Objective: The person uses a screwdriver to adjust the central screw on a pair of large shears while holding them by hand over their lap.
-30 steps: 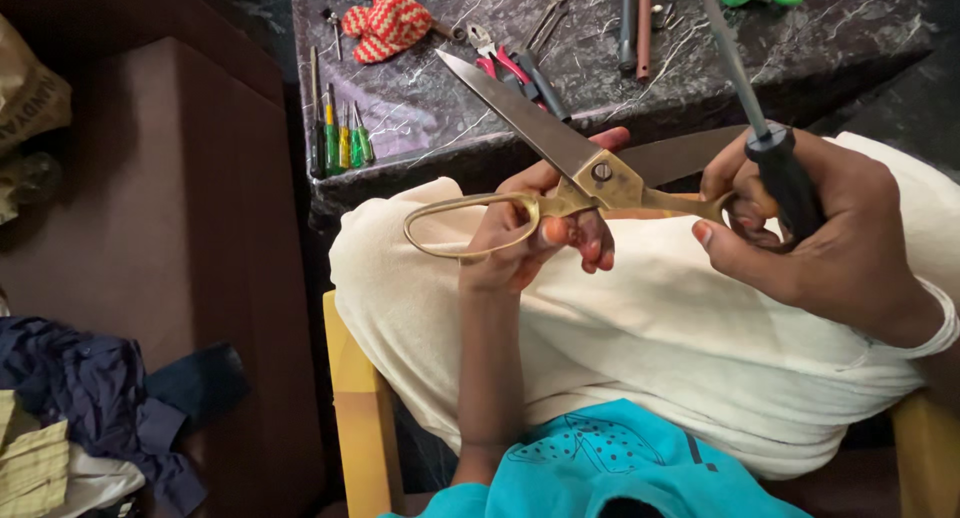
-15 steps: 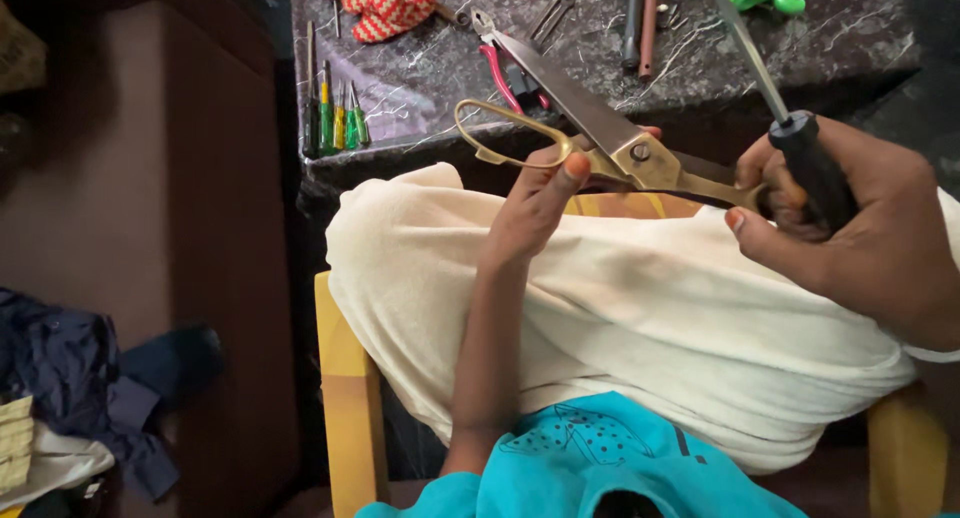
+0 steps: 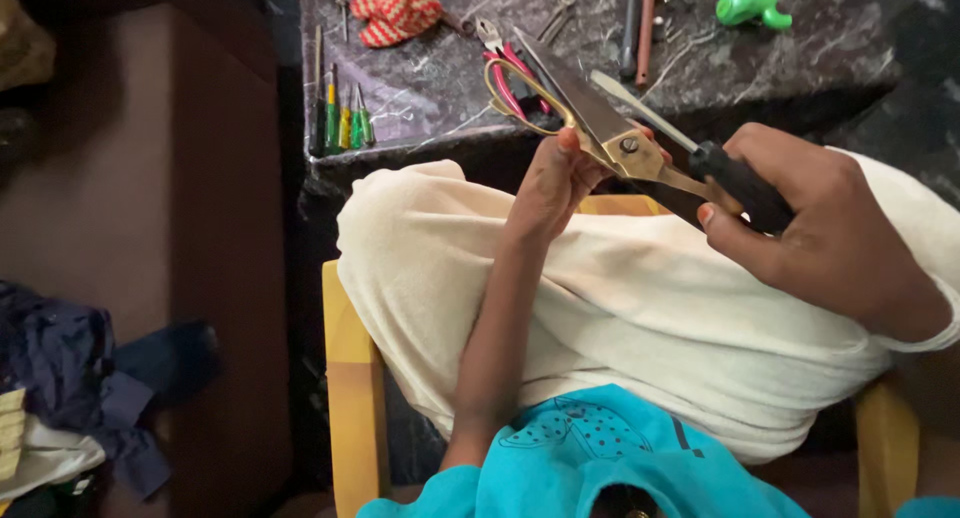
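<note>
left hand pinches the brass-handled scissors at the pivot, right hand closed round a black-handled screwdriver, above the lap; beyond, a dark marble table with green screwdrivers, brown floor left.

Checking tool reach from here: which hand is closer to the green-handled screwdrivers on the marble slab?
Left. The left hand grips the brass-handled scissors just right of the green-handled screwdrivers, though not touching them. The right hand holds a black-handled screwdriver farther right.
</note>
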